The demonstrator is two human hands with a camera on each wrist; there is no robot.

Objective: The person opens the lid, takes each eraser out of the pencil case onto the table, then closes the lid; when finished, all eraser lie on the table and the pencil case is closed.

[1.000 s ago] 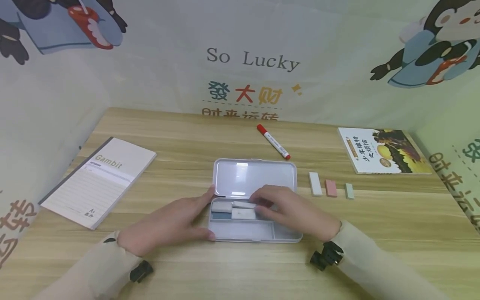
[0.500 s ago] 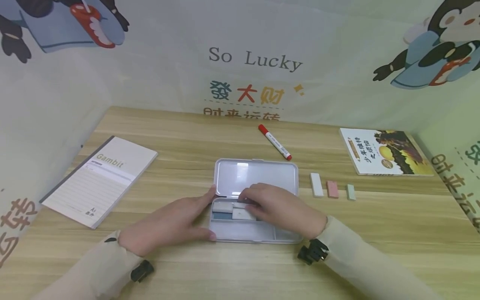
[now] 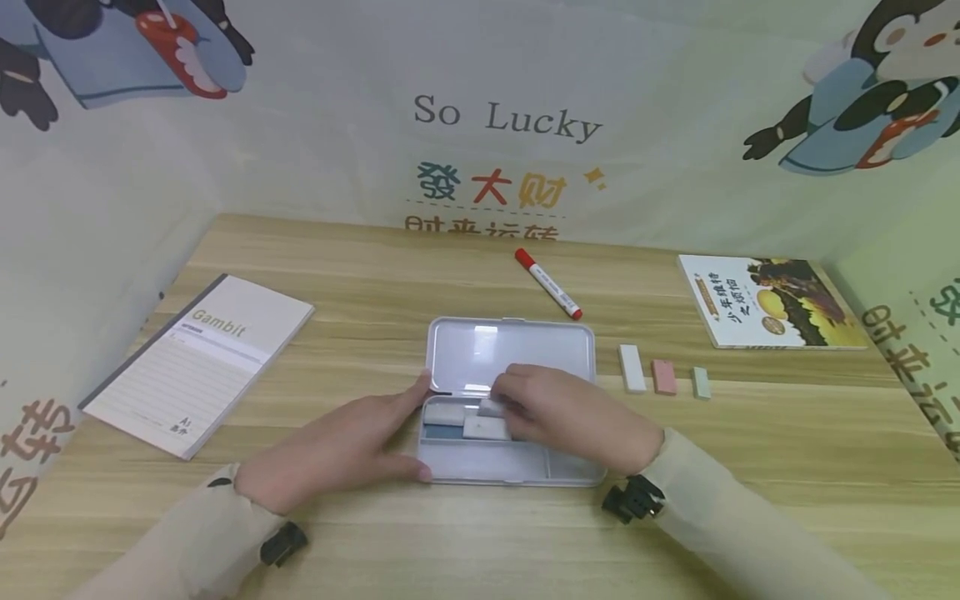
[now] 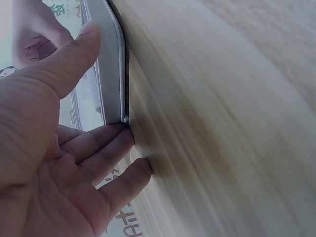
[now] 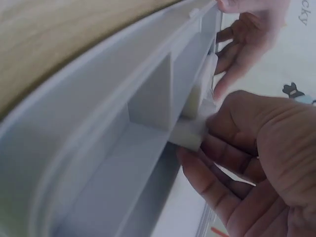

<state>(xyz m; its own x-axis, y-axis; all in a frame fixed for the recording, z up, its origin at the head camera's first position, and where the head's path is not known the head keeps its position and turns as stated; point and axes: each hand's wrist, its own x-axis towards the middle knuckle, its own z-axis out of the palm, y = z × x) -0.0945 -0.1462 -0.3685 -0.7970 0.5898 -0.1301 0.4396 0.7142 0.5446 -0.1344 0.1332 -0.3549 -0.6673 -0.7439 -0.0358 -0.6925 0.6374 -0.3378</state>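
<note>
An open pencil case [image 3: 483, 461] lies on the table, its lid [image 3: 517, 354] folded back. My left hand [image 3: 337, 454] holds its left end, thumb at the near corner and fingertips by the hinge. In the left wrist view, the thumb lies along the case wall [image 4: 109, 74]. My right hand [image 3: 573, 417] reaches into the back compartment and pinches a white eraser [image 5: 188, 133] between thumb and fingers. Beside it in that compartment are another white eraser [image 3: 487, 427] and a whitish block [image 3: 444, 414] at the left end.
Right of the case lie a white eraser [image 3: 632, 368], a pink eraser [image 3: 664, 377] and a small pale green eraser [image 3: 701, 383]. A red-capped marker [image 3: 548, 284] lies behind the lid. A notebook [image 3: 202, 362] is at the left, a book [image 3: 772, 302] at the back right.
My right hand has moved left over the back compartment, then slightly back right. The eraser that lay there is now pinched in its fingers and tilted up. My left hand stays in place.
</note>
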